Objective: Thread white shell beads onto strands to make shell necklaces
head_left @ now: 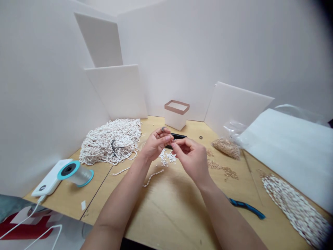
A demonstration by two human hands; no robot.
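My left hand [156, 143] is raised over the middle of the table, thumb and fingertips pinched together. Close against it, my right hand [192, 158] pinches too, and the fingertips of both nearly meet. What lies between them is too small to name. Loose white beads [170, 157] are scattered on the table beneath the hands. A short strand of white beads [152, 178] extends below my left wrist, and another strand piece [121, 171] lies to its left. Behind the fingers is a black object [178, 136], partly hidden.
A heap of white bead strands [111, 139], a clear-thread spool [78, 174] and a white power bank [50, 178] are left. A white box [176, 118] stands behind. Right are gold beads [222, 169], a bead bag [227, 148], a blue-handled tool [248, 207] and more strands [291, 205].
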